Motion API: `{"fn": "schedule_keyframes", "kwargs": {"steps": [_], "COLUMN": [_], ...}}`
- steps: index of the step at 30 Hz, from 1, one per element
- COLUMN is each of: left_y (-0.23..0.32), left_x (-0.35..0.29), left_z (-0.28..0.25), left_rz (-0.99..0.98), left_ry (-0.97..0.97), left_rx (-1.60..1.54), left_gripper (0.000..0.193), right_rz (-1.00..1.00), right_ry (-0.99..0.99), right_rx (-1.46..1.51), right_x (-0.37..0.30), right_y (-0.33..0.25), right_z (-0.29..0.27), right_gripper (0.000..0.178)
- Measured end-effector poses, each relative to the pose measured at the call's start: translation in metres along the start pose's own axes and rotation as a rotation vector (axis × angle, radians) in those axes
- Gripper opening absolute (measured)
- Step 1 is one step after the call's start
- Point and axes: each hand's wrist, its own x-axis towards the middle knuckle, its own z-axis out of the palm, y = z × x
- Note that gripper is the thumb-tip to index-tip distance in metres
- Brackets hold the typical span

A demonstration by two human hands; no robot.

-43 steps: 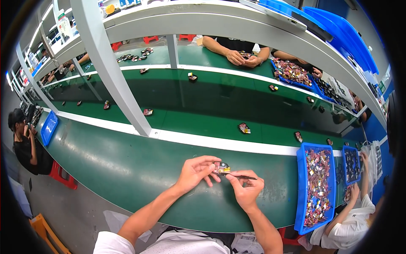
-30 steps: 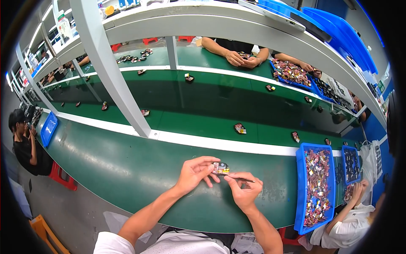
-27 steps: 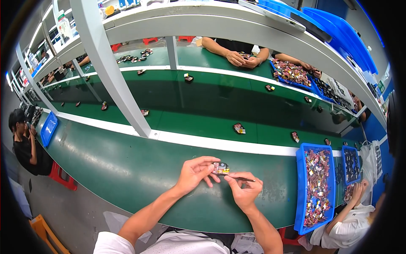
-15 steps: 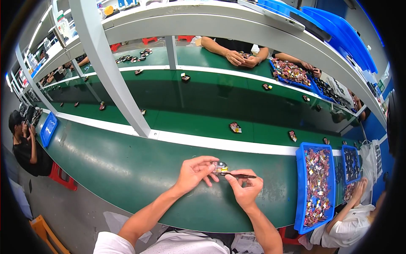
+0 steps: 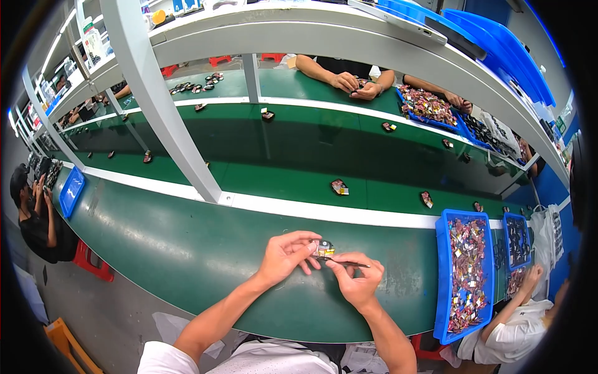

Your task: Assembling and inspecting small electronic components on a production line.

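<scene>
My left hand (image 5: 286, 255) pinches a small black casing (image 5: 323, 249) by its left side, a little above the green bench. Coloured electronic parts and a yellow piece show inside the casing. In my right hand (image 5: 358, 279) is a thin black tool (image 5: 354, 263), shaped like tweezers, held between thumb and fingers. Its tip meets the lower right part of the casing, beside the yellow piece. Exactly what the tip touches is too small to make out.
To my right stands a blue tray (image 5: 443, 274) full of small coloured parts. A smaller blue tray (image 5: 528, 240) lies past it, near a co-worker's arm (image 5: 520, 290). Casings (image 5: 339, 187) ride on the green conveyor (image 5: 280, 177) behind a white rail. A slanted white post (image 5: 165, 106) rises at left.
The tool and my right hand have shifted slightly left, the tool tilting down more at its back end. Casings on the conveyor have moved a little left. My left hand keeps its pinch.
</scene>
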Motion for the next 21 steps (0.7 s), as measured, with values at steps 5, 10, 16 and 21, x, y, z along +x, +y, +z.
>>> {"fn": "schedule_keyframes", "kwargs": {"steps": [5,10,16,21], "left_y": [-0.002,-0.006,-0.005,-0.011], "left_x": [0.001,0.004,0.004,0.001], "left_z": [0.003,0.003,0.001,-0.001], "left_rz": [-0.010,0.006,-0.022,-0.075], "left_ry": [0.005,0.008,0.025,0.033], "left_rx": [0.010,0.030,0.070,0.062], "left_gripper": [0.029,0.029,0.028,0.025], "right_rz": [-0.042,-0.122,-0.195,-0.221], "right_ry": [-0.018,-0.038,-0.048,-0.068], "right_rx": [-0.012,-0.049,-0.085,-0.168], "right_x": [0.000,0.003,0.006,-0.001], "right_y": [0.000,-0.001,0.001,-0.002], "right_z": [-0.003,-0.003,0.002,0.003], "right_gripper": [0.013,0.014,0.016,0.017]}}
